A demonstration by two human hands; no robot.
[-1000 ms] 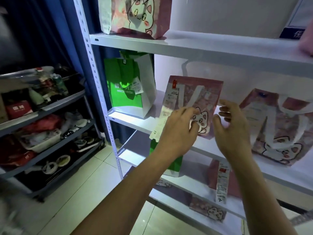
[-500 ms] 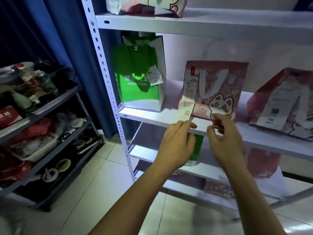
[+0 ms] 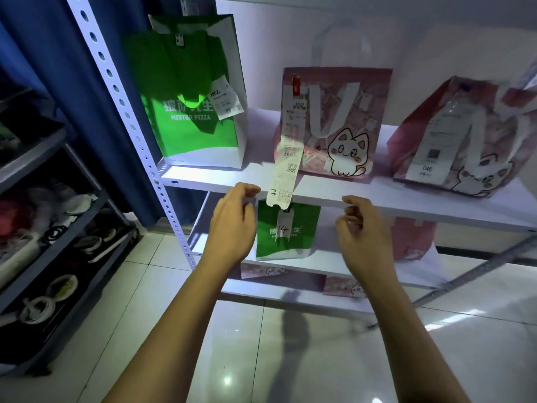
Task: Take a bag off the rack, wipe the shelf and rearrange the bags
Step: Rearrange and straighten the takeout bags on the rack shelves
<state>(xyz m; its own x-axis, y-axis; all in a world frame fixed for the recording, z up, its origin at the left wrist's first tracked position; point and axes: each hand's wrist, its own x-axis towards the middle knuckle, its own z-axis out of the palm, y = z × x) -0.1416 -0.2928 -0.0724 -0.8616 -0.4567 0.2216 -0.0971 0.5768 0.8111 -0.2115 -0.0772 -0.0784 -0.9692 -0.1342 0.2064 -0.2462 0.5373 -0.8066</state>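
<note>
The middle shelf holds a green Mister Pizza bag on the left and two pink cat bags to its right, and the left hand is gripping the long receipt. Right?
Not quite. The head view shows the left hand holding nothing; its fingers are loosely curled beside the long white paper receipt. The rest holds: green Mister Pizza bag on the left, two pink cat-print bags to its right.

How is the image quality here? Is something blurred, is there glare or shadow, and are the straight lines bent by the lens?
Head view: the white shelf is brightly lit from the front, while the dark rack at the left lies dim. The floor tiles show glare spots and a dark shadow. The right pink bag is softer than the middle pink bag. The wide lens tilts the rack post.
</note>
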